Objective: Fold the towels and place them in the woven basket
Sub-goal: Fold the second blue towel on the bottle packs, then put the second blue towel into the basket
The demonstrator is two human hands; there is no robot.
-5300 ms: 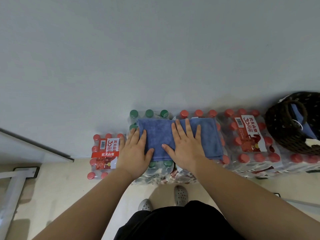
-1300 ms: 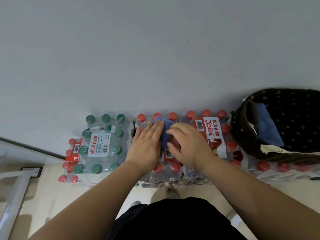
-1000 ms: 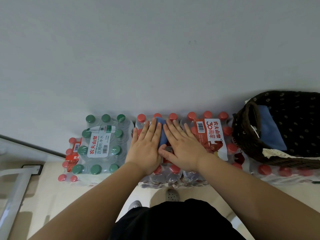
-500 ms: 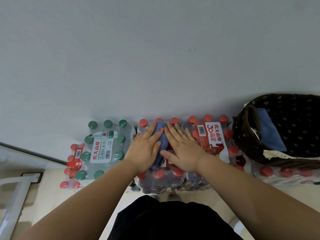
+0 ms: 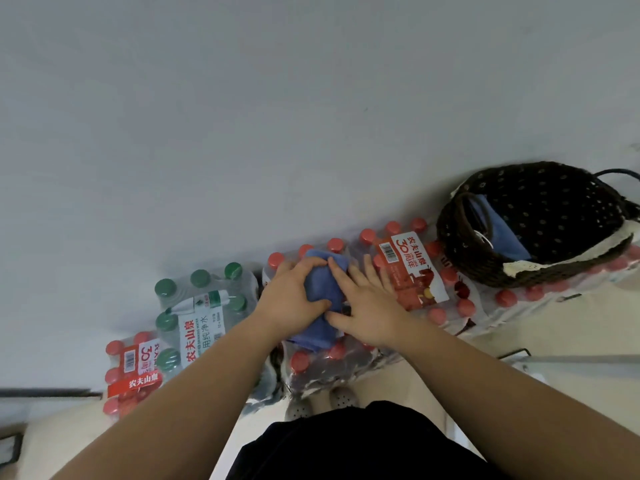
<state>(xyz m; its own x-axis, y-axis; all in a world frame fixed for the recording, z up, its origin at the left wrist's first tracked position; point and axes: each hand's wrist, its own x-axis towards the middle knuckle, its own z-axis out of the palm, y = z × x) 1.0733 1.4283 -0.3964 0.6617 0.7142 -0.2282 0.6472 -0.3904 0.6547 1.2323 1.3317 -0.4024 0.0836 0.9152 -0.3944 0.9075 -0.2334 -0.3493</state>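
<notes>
A pale wall [image 5: 311,116] backs a row of shrink-wrapped bottle packs, red-capped [image 5: 415,271] and green-capped [image 5: 201,306], serving as a bench. The woven basket [image 5: 460,251] sits on the red-capped packs at the right with a blue towel [image 5: 498,233] inside. A small folded blue towel [image 5: 323,289] lies on the middle pack. The left hand [image 5: 294,299] grips it, fingers curled over its far edge; the right hand [image 5: 367,306] lies flat, fingers straight, against its right side
</notes>
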